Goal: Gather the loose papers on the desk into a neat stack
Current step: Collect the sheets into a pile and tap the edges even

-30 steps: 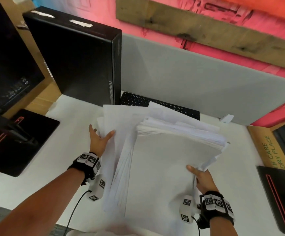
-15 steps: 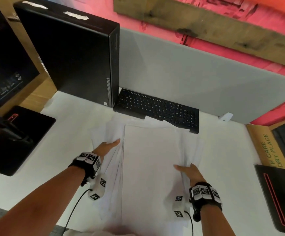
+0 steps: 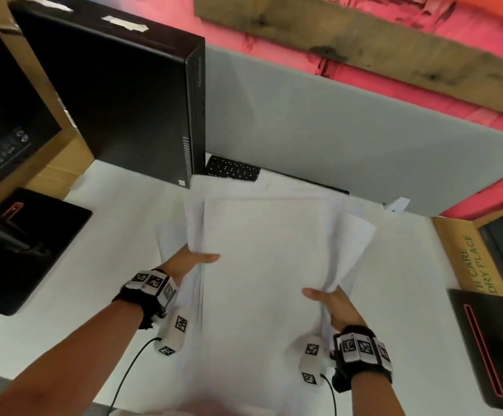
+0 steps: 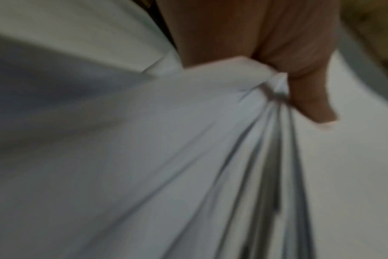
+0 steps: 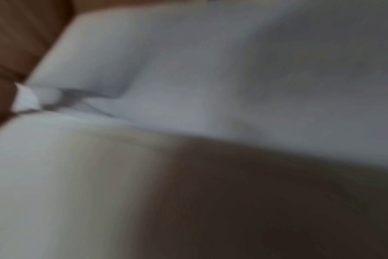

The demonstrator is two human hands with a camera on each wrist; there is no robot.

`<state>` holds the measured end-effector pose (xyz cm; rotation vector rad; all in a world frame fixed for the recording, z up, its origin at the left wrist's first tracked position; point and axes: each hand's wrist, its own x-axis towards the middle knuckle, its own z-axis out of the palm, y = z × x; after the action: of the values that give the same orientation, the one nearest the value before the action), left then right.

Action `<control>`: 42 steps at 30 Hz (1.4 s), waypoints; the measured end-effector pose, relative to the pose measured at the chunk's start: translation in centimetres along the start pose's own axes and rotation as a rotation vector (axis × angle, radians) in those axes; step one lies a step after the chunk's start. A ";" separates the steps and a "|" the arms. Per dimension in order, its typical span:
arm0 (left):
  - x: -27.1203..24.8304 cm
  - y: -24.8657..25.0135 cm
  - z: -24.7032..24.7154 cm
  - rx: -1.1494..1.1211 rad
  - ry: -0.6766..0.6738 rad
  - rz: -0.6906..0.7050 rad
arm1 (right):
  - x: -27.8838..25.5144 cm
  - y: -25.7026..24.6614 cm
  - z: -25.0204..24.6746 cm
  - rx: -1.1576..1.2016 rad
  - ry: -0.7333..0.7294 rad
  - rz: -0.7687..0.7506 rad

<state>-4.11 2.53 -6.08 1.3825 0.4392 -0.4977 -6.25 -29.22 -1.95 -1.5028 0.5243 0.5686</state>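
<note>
Gripping the papers [image 3: 262,265] by both sides, left hand [image 3: 188,262] and right hand [image 3: 335,307], apparently lifted above the table [image 3: 118,241] centre.

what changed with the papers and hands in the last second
The papers, lifted a second ago, then flat on the desk, are raised again and hide most of the keyboard. The left hand and right hand, flat before, now grip their side edges. The computer tower stayed.
</note>
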 end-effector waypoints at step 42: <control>0.3 0.1 1.8 0.121 0.082 0.079 | 3.3 1.9 0.5 -0.023 0.203 0.087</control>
<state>-3.78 0.70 -5.89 1.5347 0.4248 -0.4089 -4.90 -28.63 -5.53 -1.5747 0.7453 0.4930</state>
